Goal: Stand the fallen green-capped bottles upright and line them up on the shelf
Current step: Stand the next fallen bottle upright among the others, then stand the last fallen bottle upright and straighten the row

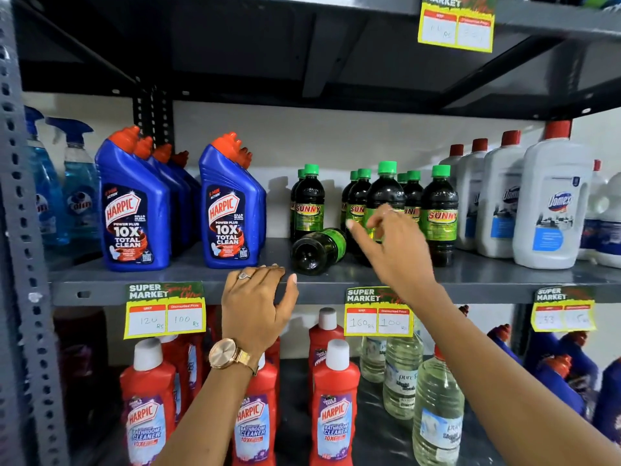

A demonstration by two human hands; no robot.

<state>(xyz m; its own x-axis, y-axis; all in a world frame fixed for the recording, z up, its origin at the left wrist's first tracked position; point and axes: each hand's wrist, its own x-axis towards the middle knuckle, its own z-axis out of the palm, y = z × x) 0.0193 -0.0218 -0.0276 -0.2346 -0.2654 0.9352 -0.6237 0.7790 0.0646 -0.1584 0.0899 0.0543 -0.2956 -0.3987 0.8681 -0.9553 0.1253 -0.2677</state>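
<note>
One dark green-capped bottle [316, 252] lies on its side on the grey shelf [188, 280], its base facing me and its cap hidden behind. Several more green-capped bottles stand upright behind and to the right of it, among them one at the left [308, 203] and one at the right [439, 210]. My right hand [393, 243] hovers with fingers spread in front of the middle upright bottle [386, 193], holding nothing. My left hand [257, 299] rests on the shelf's front edge, fingers curled over the lip, just left of the fallen bottle.
Blue Harpic bottles [232, 206] stand left of the green-capped group, white Domex bottles [551, 203] to the right. Spray bottles [79, 183] sit far left. Price tags [378, 311] hang from the shelf lip. Red cleaner bottles [332, 408] fill the shelf below.
</note>
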